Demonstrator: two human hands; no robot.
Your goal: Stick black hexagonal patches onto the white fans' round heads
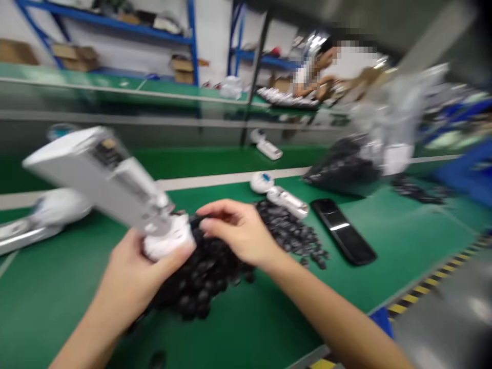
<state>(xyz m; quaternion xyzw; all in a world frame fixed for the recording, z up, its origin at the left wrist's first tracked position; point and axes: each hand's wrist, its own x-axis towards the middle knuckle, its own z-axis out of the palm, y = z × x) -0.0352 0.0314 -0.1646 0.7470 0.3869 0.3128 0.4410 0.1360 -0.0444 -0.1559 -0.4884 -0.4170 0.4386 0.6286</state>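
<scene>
White plastic device sits clenched in the left hand, fingers wrapped round its rounded end, centre-left of the frame. Right hand is just beside it, fingers curved; blur hides whether they grasp anything. Black rubber pieces lie heaped beneath both hands on the green workbench, with a black slab to the right.
</scene>
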